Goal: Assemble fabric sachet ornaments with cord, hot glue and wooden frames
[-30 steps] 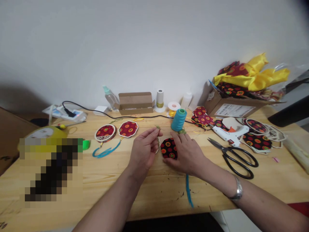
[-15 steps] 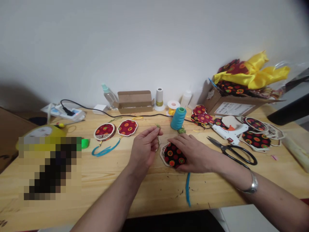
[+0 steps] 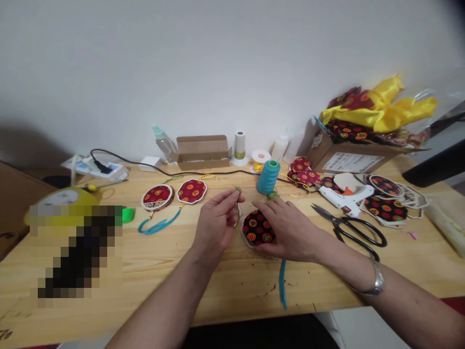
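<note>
My left hand (image 3: 218, 220) pinches a thin green cord (image 3: 237, 189) between thumb and forefinger, the other fingers curled in; its frayed tip pokes past my fingertips, pointing up and away from me. My right hand (image 3: 290, 230) is laid palm down over a panel (image 3: 256, 229), thumb along the near edge, fingers toward the far side; with so much covered, I can't quite tell whether I am gripping it or only pressing it. The panel is on the table (image 3: 156, 271) in front of me, just right of my left hand: black cloth printed with red and orange rounds, edged by a pale wooden rim with a wavy outline. It is flat and broad, its printed face up, and the part I see has no clear long axis. From beneath my right hand a soft blue tassel (image 3: 282, 286) runs toward me, its length nearly square to the table's near edge.

Beyond my right fingers stands a teal cone (image 3: 268, 178) of thread, tapered and upright, a green clump (image 3: 272, 195) near its foot. To the right lie black-handled metal scissors (image 3: 339, 222), blades pointing away and leftward, and a white plastic glue gun (image 3: 343, 199). To the left lie a round pendant (image 3: 158, 196) and a scalloped pendant (image 3: 192, 191), red cloth in pale wood.
</note>
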A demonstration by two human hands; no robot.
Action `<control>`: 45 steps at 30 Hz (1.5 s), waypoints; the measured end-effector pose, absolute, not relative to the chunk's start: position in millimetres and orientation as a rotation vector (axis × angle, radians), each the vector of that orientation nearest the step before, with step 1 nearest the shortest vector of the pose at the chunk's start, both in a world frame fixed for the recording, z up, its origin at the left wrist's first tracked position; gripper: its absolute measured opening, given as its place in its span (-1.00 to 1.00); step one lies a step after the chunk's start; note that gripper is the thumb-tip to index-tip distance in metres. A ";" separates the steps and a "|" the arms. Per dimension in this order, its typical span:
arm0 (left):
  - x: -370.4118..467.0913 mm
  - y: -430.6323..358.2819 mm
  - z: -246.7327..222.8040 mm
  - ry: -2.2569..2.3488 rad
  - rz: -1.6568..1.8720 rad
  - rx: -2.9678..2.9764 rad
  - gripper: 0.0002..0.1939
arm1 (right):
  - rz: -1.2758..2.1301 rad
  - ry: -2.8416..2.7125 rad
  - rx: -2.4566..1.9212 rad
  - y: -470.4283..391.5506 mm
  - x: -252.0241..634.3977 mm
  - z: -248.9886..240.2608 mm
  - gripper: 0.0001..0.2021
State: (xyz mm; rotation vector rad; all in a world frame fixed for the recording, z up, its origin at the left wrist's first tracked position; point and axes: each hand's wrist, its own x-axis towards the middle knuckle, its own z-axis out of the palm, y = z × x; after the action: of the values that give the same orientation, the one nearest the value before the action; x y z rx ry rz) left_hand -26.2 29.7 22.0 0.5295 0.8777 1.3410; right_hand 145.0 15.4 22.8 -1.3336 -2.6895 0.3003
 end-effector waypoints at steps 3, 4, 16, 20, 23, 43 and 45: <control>-26.6 29.3 22.2 0.869 1.341 0.529 -0.84 | 0.234 -2.666 -1.422 11.2 137.7 19.2 -0.22; -26.8 29.2 22.2 0.866 1.339 0.528 -0.84 | 0.211 -2.661 -1.451 9.6 135.4 17.9 -0.21; -27.4 29.1 21.6 0.846 1.334 0.524 -0.86 | 0.285 -2.677 -1.502 6.2 126.3 16.2 -0.17; -27.0 29.1 21.8 0.852 1.339 0.519 -0.86 | 0.360 -2.745 -1.413 13.5 130.0 19.3 -0.11; -26.5 29.3 21.7 0.856 1.340 0.526 -0.86 | 0.420 -2.840 -1.238 19.9 134.1 24.2 -0.12; -27.2 29.4 22.7 0.982 1.292 0.661 -0.86 | 0.604 -2.187 -1.606 -10.3 189.2 17.8 -0.83; -26.2 27.7 23.3 1.035 1.245 0.710 -0.85 | 0.612 -2.216 -1.583 -26.8 188.2 10.8 -0.82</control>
State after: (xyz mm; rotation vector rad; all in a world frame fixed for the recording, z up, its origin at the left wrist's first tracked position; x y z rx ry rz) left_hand -26.2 27.7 23.3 0.7099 1.0348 1.2451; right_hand 188.2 -26.8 10.8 -1.5829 -2.2158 0.6121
